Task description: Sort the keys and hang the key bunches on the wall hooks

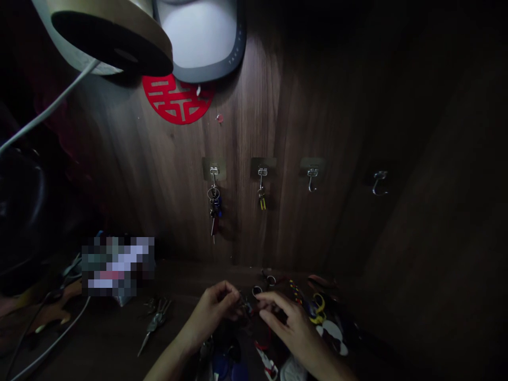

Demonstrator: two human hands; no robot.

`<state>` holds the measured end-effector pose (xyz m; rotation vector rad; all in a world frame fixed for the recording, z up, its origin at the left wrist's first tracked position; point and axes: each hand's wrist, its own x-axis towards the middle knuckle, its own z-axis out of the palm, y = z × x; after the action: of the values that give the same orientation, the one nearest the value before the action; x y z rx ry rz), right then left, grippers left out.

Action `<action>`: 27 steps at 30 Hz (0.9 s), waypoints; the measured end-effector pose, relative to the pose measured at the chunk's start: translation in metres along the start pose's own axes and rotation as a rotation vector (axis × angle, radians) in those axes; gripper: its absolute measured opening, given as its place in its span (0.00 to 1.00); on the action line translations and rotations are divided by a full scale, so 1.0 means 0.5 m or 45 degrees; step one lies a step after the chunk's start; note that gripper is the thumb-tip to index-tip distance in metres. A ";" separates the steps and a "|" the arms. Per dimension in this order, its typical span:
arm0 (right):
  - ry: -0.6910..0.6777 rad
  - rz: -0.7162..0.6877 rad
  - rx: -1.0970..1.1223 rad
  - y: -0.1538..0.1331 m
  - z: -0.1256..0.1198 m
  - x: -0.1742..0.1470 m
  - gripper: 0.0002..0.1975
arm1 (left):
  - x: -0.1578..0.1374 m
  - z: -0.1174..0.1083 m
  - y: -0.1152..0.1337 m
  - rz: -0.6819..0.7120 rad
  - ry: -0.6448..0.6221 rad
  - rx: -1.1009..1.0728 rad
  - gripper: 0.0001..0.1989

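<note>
My left hand (219,307) is closed in a pinch on small keys (245,304), partly hidden by the fingers and the dim light. My right hand (289,323) is beside it, thumb and index finger apart. Its index fingertip meets the lower edge of a metal key ring (257,290); whether ring and keys are joined I cannot tell. Just behind lies another metal ring (271,281). Below and between my wrists are a red and white piece (266,360) and blue tags (230,365).
Multi-tools with pliers (155,320) lie at left by a cable (63,338). Yellow-handled scissors (318,309) and a white object (332,336) sit at right. Hooks (312,177) line the wooden wall; two carry keys (215,203) and a yellow item (262,201). A lamp (115,32) overhangs.
</note>
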<state>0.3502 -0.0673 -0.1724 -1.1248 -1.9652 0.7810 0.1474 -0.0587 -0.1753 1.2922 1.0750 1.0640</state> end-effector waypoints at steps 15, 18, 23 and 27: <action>-0.134 0.078 0.038 -0.009 0.023 -0.001 0.06 | -0.009 0.028 -0.003 -0.044 -0.092 -0.148 0.22; -0.106 0.103 0.049 -0.002 0.024 -0.002 0.08 | -0.012 0.029 -0.002 -0.060 -0.135 -0.185 0.21; -0.101 0.115 0.103 0.009 0.026 -0.003 0.11 | -0.017 0.029 0.000 -0.006 -0.271 -0.248 0.19; -0.111 0.130 0.225 0.010 0.025 -0.004 0.13 | -0.018 0.028 0.002 0.012 -0.292 -0.230 0.18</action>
<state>0.3426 -0.0686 -0.1836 -1.1079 -1.8783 1.0525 0.1594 -0.0702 -0.1741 1.2404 0.7835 0.9694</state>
